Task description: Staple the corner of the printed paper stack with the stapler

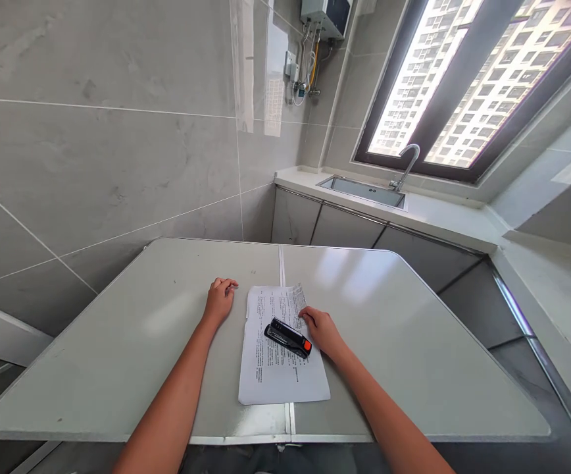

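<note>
Left hand [220,297]: resting on the pale surface [142,342] just left of the sheet, its fingers curling loosely and holding nothing.
Right hand [319,324]: bending its fingers in at the sheet's far right edge; whether they are pinching the paper or only touching it, I cannot tell.
Printed paper [280,388]: lying between the two hands and reaching nearer to the body than either, with its far right corner curling up beside the right fingertips; whether it is one sheet or several is not showing.
Black stapler [288,338]: lying aslant on top of the paper between the hands, closer to the right one, with its orange-red end pointing toward the right wrist side.
Surface seam: running away from the body under the paper, passing between the hands.
Sink [359,189]: sitting well beyond the right hand, in a white counter, with a curved faucet [408,172] standing at its back edge.
Window [468,72]: rising beyond the right hand above the sink, showing tall buildings.
</note>
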A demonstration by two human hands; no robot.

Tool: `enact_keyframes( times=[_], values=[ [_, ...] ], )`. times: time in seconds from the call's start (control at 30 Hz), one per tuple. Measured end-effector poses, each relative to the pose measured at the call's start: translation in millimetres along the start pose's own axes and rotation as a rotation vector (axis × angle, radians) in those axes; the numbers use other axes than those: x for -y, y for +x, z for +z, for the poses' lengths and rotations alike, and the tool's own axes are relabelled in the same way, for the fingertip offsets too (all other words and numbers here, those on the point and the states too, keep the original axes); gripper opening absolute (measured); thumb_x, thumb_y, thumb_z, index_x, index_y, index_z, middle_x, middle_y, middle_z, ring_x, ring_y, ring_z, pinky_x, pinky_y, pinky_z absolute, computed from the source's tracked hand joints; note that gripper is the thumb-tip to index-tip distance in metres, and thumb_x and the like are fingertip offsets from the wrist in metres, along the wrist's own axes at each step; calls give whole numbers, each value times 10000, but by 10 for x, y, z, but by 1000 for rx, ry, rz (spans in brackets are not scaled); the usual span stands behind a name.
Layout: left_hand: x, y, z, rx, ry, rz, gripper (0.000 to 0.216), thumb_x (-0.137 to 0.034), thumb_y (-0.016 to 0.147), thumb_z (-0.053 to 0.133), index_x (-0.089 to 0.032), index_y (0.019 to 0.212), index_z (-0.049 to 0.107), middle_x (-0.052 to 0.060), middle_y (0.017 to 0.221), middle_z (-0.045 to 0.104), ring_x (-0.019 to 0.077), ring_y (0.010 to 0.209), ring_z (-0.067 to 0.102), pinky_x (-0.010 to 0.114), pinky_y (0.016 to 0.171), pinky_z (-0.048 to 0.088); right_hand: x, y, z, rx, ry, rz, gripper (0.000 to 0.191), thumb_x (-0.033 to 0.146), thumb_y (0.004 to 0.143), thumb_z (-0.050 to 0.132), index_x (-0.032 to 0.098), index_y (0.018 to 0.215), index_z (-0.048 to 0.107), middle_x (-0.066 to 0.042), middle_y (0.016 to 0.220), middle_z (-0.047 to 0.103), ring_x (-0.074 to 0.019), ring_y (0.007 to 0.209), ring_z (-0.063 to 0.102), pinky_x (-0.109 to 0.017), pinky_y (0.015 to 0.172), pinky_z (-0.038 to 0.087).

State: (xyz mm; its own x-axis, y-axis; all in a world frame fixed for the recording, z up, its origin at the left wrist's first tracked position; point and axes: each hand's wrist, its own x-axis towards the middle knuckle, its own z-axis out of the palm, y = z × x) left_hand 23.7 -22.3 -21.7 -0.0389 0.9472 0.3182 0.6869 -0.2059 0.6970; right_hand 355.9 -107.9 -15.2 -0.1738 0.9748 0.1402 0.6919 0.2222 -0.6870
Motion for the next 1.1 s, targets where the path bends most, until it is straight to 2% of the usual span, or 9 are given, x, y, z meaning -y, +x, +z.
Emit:
enact_keyframes(
  times=[0.13,0.27,0.4,0.5,0.63,0.83,0.97,1.03,1.1],
  values=[
    [-238,-116,33,22,5,118,299,-99,903,435,-230,960,697,74,1055,620,246,1077,581,416,980,495,-12,73,-52,-22,-69,2,310,268,930,453,258,977,760,-18,763,711,-190,704,625,-269,679,423],
    [-504,-256,179,259,-64,280,334,-48,891,421,-235,909,697,58,1045,657,222,1051,601,392,964,511,-57,146,-133,-4,-54,-44,315,201,830,491,234,918,792,0,647,641,-157,579,529,-261,625,397],
    [-589,-316,316,414,-51,369,353,-47,907,437,-243,1020,708,68,1133,674,233,1123,598,419,1020,505,-92,139,-205,-13,-84,-56,349,197,855,481,235,1022,786,37,547,531,-146,538,471,-255,606,365],
    [-567,-318,378,417,-41,399,342,-57,918,455,-246,1059,704,72,1203,660,230,1186,588,428,1071,488,-72,123,-205,-14,-127,-52,326,281,903,532,265,1114,779,14,654,618,-158,632,547,-256,653,385],
    [-544,-326,441,391,-37,397,333,-68,930,464,-248,1092,692,77,1241,647,233,1231,576,438,1092,486,-59,135,-172,-2,-156,-51,285,353,945,542,281,1035,802,-23,785,704,-180,726,600,-267,685,398],
    [-591,-353,467,362,18,395,356,-47,922,459,-256,1100,686,72,1232,650,236,1196,592,434,1064,502,-67,165,-179,-23,-109,-50,294,397,997,510,259,1009,769,-11,729,643,-174,686,558,-283,670,376],
    [-610,-372,472,319,100,399,421,-18,894,468,-266,1167,672,73,1239,650,252,1174,597,449,1038,509,6,123,-227,31,141,-229,461,522,1053,358,217,996,699,-48,863,626,-187,780,562,-310,751,442],
    [-588,-376,487,285,134,391,442,-5,894,452,-254,1192,663,76,1240,652,256,1176,599,465,1041,505,71,77,-227,125,217,-344,481,644,969,502,211,1132,633,-72,1028,620,-204,865,565,-329,800,475],
    [-545,-374,504,277,141,391,418,-28,929,436,-245,1207,660,72,1260,654,247,1198,600,486,1098,472,143,26,-202,198,189,-382,666,651,804,737,216,1269,540,-85,1151,596,-221,924,567,-340,819,489]
  ],
)
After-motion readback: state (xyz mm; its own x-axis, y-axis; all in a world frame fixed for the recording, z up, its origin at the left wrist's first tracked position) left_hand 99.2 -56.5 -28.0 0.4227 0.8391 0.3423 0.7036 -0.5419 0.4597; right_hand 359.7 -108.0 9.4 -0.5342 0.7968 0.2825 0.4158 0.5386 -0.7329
